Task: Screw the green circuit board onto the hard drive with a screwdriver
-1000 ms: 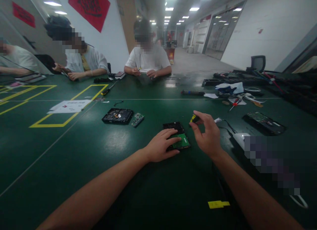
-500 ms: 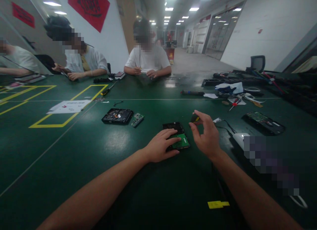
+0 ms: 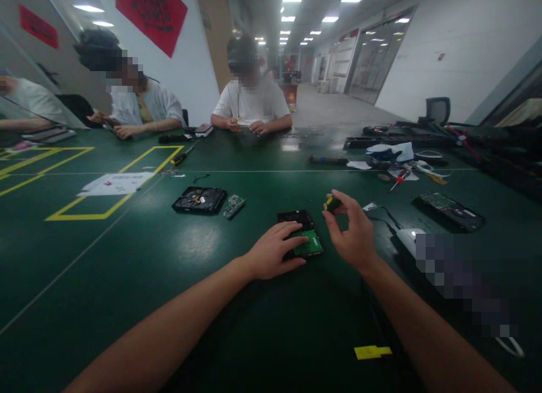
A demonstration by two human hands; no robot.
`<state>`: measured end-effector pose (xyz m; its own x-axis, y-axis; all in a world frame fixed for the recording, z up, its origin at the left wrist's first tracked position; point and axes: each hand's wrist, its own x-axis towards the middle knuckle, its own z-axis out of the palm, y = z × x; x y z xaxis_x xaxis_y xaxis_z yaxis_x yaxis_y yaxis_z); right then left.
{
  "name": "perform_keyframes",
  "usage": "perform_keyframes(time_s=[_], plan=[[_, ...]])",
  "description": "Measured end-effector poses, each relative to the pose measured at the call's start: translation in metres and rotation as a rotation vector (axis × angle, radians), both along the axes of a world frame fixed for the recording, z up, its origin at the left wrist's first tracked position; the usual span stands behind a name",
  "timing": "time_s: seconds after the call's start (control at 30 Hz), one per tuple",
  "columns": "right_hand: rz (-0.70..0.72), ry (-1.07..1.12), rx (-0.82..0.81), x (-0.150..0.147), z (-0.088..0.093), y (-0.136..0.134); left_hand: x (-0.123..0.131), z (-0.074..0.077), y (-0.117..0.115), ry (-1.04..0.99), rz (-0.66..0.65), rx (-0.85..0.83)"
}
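Observation:
A black hard drive (image 3: 296,217) with a green circuit board (image 3: 311,245) on top lies on the green table in front of me. My left hand (image 3: 275,249) rests flat on its near left side, fingers spread over the board. My right hand (image 3: 351,232) hovers just right of the drive, thumb and fingertips pinched round the black and yellow handle of a small screwdriver (image 3: 330,203). The screwdriver's tip is hidden behind my fingers.
Another opened hard drive (image 3: 199,199) and a loose green board (image 3: 234,206) lie to the left. A drive (image 3: 449,209), a white device (image 3: 409,238) with a cable, tools and cloths sit to the right. Two people (image 3: 252,102) sit at the far side. A yellow tag (image 3: 372,352) lies near me.
Almost nothing has moved. My right hand has turned the screwdriver handle slightly between its fingers, and the view has shifted a little.

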<state>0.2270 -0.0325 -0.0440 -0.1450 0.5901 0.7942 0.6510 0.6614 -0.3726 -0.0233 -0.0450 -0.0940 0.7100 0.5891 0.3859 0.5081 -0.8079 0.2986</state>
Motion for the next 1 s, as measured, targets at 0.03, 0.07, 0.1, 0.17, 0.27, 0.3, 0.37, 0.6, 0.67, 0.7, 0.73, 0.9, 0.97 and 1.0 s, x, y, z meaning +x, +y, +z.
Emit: perform_keyframes(time_s=[0.03,0.07,0.1,0.17,0.27,0.3,0.37,0.6,0.67,0.7,0.73,0.9,0.97,1.0], plan=[[0.021,0.000,-0.012,-0.0006,-0.0008,-0.0002,0.0000,-0.0002,0.0000,0.003,-0.001,0.002],[0.035,-0.003,-0.019,-0.0012,-0.0014,-0.0004,0.0000,-0.0002,0.0000,0.003,-0.001,0.004],[0.041,-0.010,-0.020,-0.0015,-0.0016,-0.0007,0.0000,-0.0002,0.0000,0.002,0.000,0.006],[0.029,-0.020,-0.006,-0.0015,-0.0015,-0.0010,0.0000,0.0001,0.0000,-0.003,0.002,0.008],[-0.018,-0.012,0.031,0.0001,-0.0009,0.0001,-0.0001,0.0007,0.0002,-0.002,0.000,0.004],[-0.035,-0.007,0.042,0.0008,-0.0009,0.0007,-0.0002,0.0009,0.0003,0.001,-0.001,0.004],[-0.051,-0.003,0.050,0.0022,-0.0012,0.0021,-0.0003,0.0011,0.0004,0.001,-0.003,0.001],[-0.038,-0.009,0.053,0.0021,-0.0013,0.0018,-0.0003,0.0004,0.0007,-0.020,-0.006,-0.009],[-0.048,-0.013,0.086,0.0008,0.0004,0.0005,-0.0003,0.0003,0.0005,-0.024,-0.006,-0.013],[-0.044,-0.009,0.092,0.0001,0.0013,0.0000,-0.0002,0.0004,0.0003,-0.023,-0.006,-0.015],[-0.034,-0.001,0.088,-0.0004,0.0019,-0.0004,-0.0002,0.0006,0.0001,-0.021,-0.006,-0.016],[-0.048,0.023,0.072,-0.0002,0.0008,0.0003,0.0003,0.0018,-0.0003,-0.022,-0.011,-0.010],[-0.080,0.011,0.094,0.0007,-0.0007,0.0011,0.0004,0.0019,-0.0003,-0.029,-0.011,-0.009],[-0.081,0.010,0.097,0.0010,-0.0013,0.0015,0.0005,0.0020,-0.0003,-0.030,-0.010,-0.010]])
